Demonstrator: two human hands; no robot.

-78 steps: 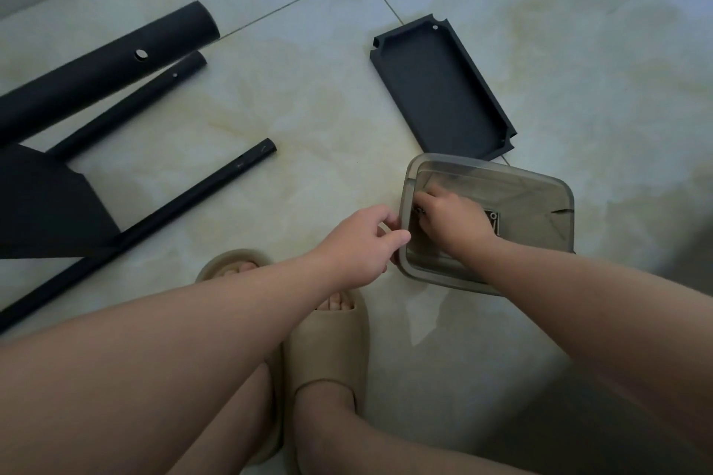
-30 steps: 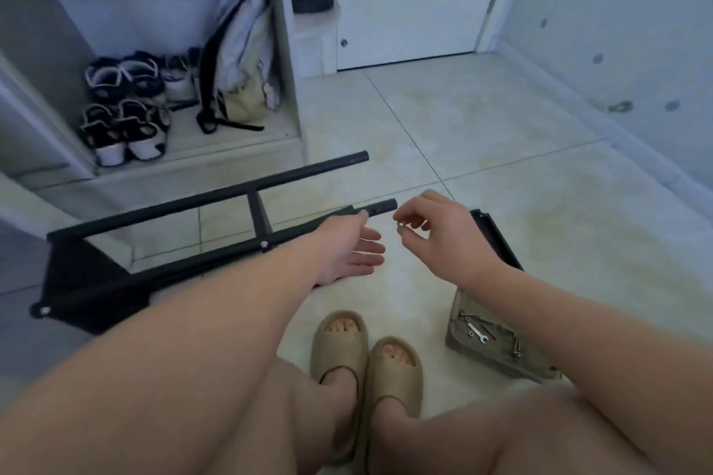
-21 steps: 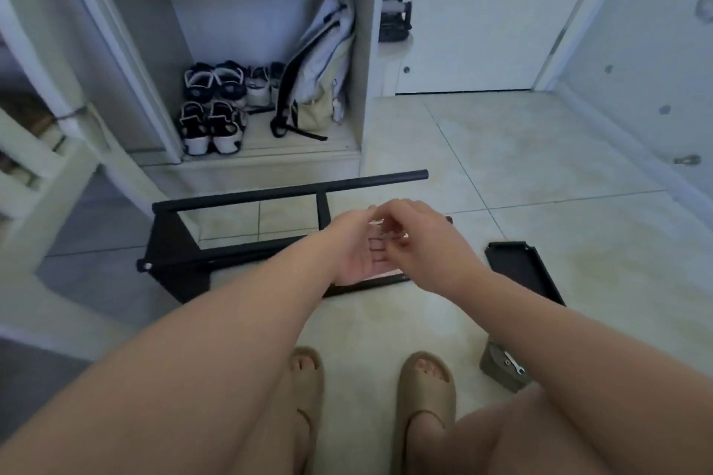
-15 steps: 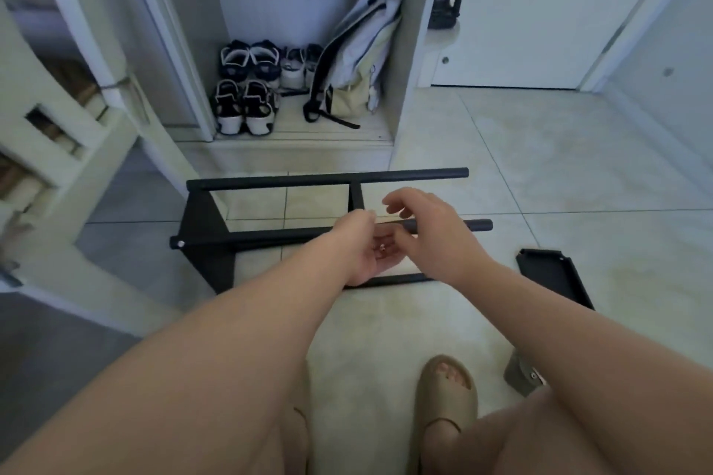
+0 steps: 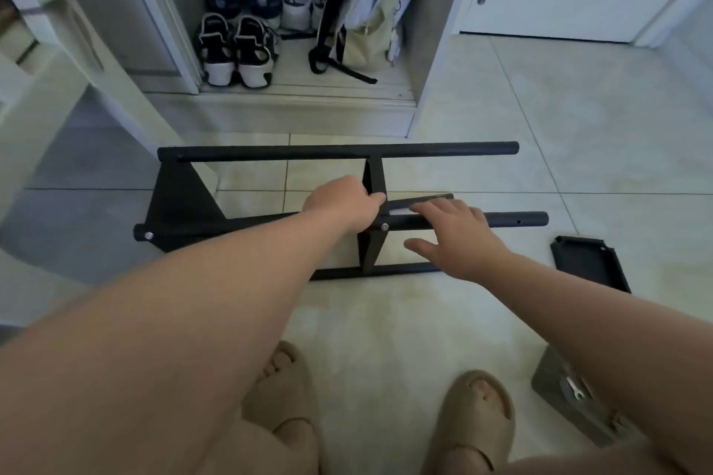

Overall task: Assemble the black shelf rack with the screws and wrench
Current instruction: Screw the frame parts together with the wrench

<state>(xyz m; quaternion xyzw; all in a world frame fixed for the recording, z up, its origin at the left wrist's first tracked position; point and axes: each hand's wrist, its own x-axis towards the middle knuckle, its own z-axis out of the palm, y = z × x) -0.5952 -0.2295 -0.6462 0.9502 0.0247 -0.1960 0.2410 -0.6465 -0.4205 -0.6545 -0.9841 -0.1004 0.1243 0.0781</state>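
1. The left arm reaches straight forward. The left hand (image 5: 339, 204) curls its fingers round the edge of the flat middle brace (image 5: 373, 181) of the black shelf rack (image 5: 339, 151).
2. The right arm stretches in from the right. The right hand (image 5: 459, 239) is spread, its straight fingers lying across the middle tube (image 5: 517, 221) and its thumb held apart below.
3. The rack lies flat on the glossy tiled floor (image 5: 386, 320), near the cabinet's front edge. It has matte round tubes and a triangular end plate (image 5: 181, 197).
4. A silvery screw (image 5: 384, 227) sits where the brace meets the tube.
5. At the right, a small metal wrench (image 5: 575, 389) lies in a grey translucent plastic box (image 5: 571, 420). A flat black tray (image 5: 590, 266) lies beyond it.
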